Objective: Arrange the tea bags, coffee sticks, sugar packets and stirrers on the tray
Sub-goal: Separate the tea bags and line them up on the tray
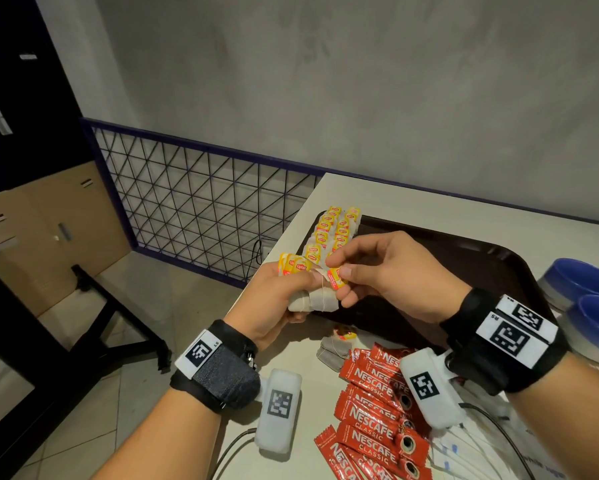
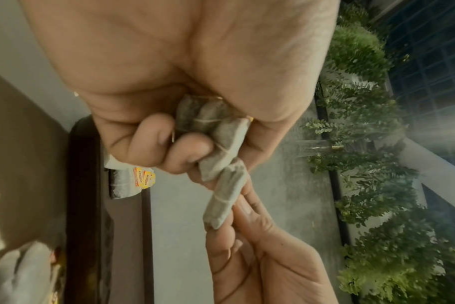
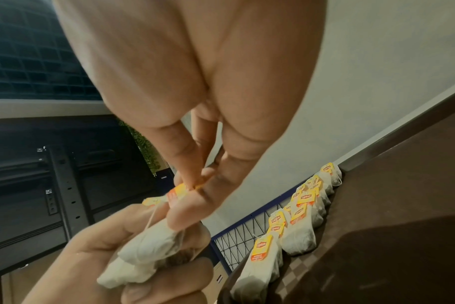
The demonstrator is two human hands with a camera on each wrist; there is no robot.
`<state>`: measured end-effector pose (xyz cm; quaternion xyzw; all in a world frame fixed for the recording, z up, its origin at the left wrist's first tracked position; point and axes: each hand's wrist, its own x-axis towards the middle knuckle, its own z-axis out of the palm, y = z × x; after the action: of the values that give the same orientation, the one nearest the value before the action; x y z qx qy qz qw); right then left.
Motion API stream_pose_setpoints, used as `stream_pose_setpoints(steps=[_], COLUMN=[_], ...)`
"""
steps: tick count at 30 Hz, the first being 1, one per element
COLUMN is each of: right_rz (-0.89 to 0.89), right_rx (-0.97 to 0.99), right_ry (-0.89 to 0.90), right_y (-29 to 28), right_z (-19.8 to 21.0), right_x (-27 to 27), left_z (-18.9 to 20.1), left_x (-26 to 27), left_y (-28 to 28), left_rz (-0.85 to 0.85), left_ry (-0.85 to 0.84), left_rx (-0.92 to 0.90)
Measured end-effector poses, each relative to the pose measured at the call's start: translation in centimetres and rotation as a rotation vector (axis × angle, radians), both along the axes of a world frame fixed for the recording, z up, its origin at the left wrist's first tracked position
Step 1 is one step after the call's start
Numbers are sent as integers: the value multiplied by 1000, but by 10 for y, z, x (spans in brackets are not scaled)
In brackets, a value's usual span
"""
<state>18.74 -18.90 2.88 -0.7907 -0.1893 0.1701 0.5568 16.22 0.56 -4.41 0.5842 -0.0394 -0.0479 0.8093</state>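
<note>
1. Your left hand [image 1: 273, 299] is raised over the near left corner of the pale table [image 1: 429, 199]. Its fingers are curled round a small bundle of white paper tea bags [image 1: 313, 301], whose yellow tags [image 1: 294, 265] stand up past your thumb.
2. Your right hand [image 1: 391, 275] meets the left one. Thumb and forefinger pinch the yellow-and-red tag of one tea bag [image 1: 336, 277] from the bundle; a thin white string [image 3: 149, 220] runs from that tag down to the bags.
3. Beyond your hands lies the dark brown rectangular plastic tray [image 1: 481, 258]. Two rows of yellow-tagged tea bags [image 1: 332, 230] lie overlapping along its far left end.
4. On the table just in front of the tray sit a few loose tea bags [image 1: 332, 348].
5. Right of these is a fanned heap of red foil coffee sticks [image 1: 374, 414], off the tray.
6. At the near right edge, partly under your right wrist, lie white paper packets with blue marks [image 1: 464, 448]; whether they are sugar cannot be told.
7. Two blue-rimmed round containers [image 1: 582, 289] stand right of the tray.
</note>
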Motion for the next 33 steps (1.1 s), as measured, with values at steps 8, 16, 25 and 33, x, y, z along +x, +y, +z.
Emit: stream_pose_setpoints(steps=[8, 16, 25, 33], right_rz=[-59, -94, -101, -2], right_rx=[131, 227, 186, 159], right_ry=[2, 61, 6, -33], right_y=[-2, -3, 2, -1], right_z=[1, 6, -2, 3], right_x=[1, -1, 3, 3], left_z=[2, 1, -1, -1], left_x=[-1, -1, -2, -1], left_y=[0, -2, -3, -4], left_rz=[-28, 16, -45, 7], left_ry=[-70, -37, -79, -67], left_rx=[-30, 32, 56, 63])
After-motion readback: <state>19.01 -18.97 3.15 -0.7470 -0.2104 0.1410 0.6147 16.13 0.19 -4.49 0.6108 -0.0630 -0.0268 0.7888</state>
